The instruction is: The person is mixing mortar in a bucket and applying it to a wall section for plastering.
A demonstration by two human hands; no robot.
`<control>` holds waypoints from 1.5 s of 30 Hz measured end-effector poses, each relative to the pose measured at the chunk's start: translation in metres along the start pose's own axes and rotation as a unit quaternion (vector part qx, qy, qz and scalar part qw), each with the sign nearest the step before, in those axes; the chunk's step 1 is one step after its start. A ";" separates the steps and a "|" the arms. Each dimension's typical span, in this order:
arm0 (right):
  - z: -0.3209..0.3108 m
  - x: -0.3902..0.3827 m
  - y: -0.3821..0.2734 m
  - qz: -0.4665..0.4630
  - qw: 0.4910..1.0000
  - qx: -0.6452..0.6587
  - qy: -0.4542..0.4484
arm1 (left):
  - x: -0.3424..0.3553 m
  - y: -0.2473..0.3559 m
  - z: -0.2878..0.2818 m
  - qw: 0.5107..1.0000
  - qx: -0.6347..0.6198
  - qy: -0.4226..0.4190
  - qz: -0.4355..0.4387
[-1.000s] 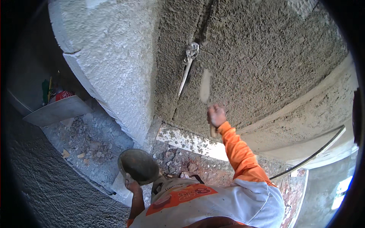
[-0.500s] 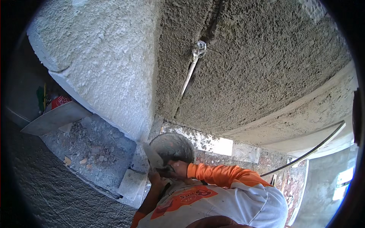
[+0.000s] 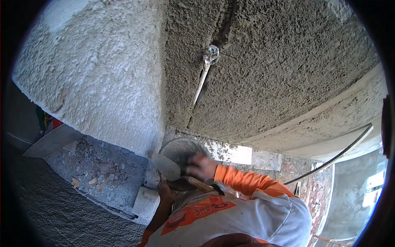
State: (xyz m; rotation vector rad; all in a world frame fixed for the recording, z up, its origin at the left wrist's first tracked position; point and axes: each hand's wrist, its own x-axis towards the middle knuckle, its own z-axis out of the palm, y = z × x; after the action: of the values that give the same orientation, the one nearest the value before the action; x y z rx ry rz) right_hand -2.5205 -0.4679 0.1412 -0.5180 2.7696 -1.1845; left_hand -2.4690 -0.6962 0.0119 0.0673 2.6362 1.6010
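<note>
My left hand (image 3: 165,192) is at the lower edge of a trowel's grey blade (image 3: 168,166), its fingers closed at that edge. The trowel's wooden handle (image 3: 200,184) points right, close to my shirt, with no hand on it. Just beyond the blade stands a round grey bucket (image 3: 175,145), coated with cement; its contents are mostly in shadow. Over the bucket's right side is my right hand (image 3: 202,167), off the trowel handle. Motion smears its fingers, and nothing can be made out in them.
A rough, wet-looking mortar wall (image 3: 263,78) rises ahead, with a pale conduit (image 3: 200,87) set in it. To the left is a whitish rough wall (image 3: 103,82). A concrete block (image 3: 145,203) lies left of my arm. A long thin strip (image 3: 333,166) leans at right.
My right hand has left the trowel and moved right and up over the bucket. The trowel's wooden handle now shows. The view has shifted slightly.
</note>
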 end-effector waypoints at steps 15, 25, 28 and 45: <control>-0.249 0.204 0.065 -0.113 0.815 -0.498 0.275 | 0.017 -0.102 0.080 0.970 -0.209 -0.011 -0.122; -0.262 0.220 0.038 0.043 0.803 -0.435 0.405 | 0.032 -0.007 0.054 0.974 -0.173 0.046 -0.137; -0.265 0.216 0.036 0.037 0.801 -0.474 0.363 | 0.036 0.015 0.049 0.896 -0.383 0.069 -0.215; -0.277 0.235 0.023 0.195 0.872 -0.400 0.202 | 0.041 0.041 0.028 0.965 -0.164 0.024 -0.203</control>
State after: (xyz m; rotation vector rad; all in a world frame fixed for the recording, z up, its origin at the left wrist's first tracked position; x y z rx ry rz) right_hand -2.8052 -0.3427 0.3300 0.3108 3.4048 -0.0058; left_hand -2.5074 -0.6496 0.0347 -0.4961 2.1813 1.8611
